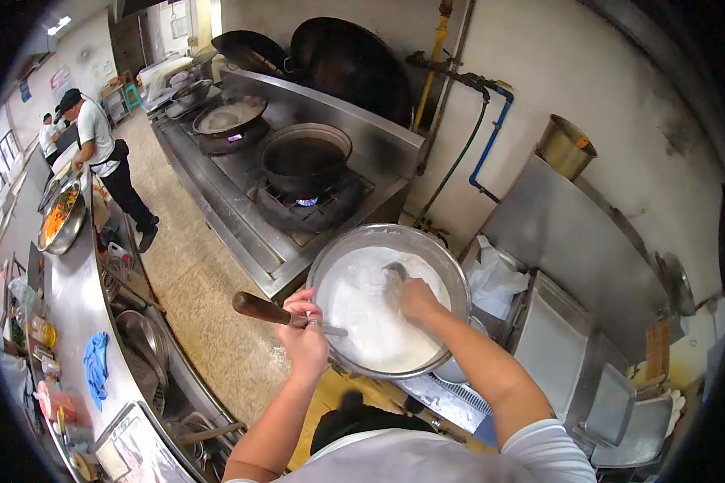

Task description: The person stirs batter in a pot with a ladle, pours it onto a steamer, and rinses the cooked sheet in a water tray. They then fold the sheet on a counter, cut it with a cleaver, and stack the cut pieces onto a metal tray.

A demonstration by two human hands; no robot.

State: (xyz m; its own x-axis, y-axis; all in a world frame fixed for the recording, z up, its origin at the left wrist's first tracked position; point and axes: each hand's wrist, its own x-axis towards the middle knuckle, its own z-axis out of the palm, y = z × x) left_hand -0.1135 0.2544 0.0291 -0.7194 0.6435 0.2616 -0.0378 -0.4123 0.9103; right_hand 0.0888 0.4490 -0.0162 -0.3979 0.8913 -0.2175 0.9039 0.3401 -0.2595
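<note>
A large metal mixing bowl [460,282] holds a mass of white flour-like powder or batter [366,302]. At its left rim, my left hand [302,342] is closed around a wooden-handled metal utensil [259,307]. The dark handle points left, and the metal shaft reaches over the rim into the bowl; its working end is hidden. Inside the bowl, my right hand [419,300] is closed on a small grey metal tool [395,270], perhaps a scoop, that touches the white contents. Its grip is covered by my fingers.
A lit burner sits under a dark pot [306,157] on the stove, with a wok [229,115] behind it. Metal trays [548,346] stand at right. On the left counter are a blue cloth [95,366] and a bowl of shredded vegetables [63,221]; a co-worker [97,137] stands beyond.
</note>
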